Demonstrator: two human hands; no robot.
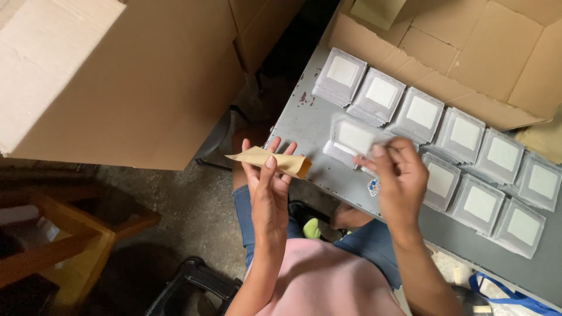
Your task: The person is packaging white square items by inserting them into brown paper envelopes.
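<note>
Left hand (268,186) — pinching brown paper envelope (274,161), centre frame. Right hand (399,178) — gripping clear packet (354,137) above grey table (304,126). Risk: loose pinch, envelope likely drops to floor.

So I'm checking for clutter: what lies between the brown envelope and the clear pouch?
Nothing: the head view shows only bare grey table edge between envelope and pouch.
</note>
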